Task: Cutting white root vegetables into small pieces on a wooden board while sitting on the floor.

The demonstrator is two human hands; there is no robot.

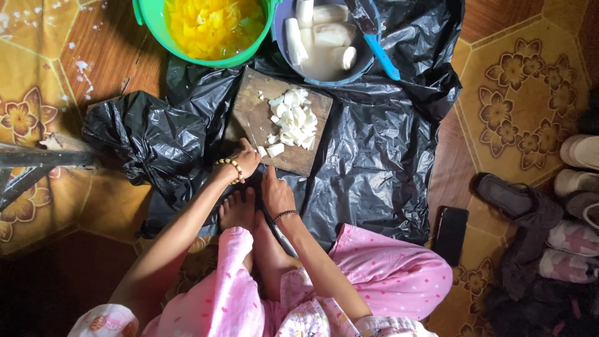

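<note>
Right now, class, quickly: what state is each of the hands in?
Left hand: curled at the near edge of the wooden cutting board, beside the white chunks; holding anything cannot be told.
Right hand: open, empty, resting on the black plastic sheet.

2 tubs (206, 31) crowd board's (249, 112) far edge.

White chunks (293, 122) on wooden board (253, 115)
</note>
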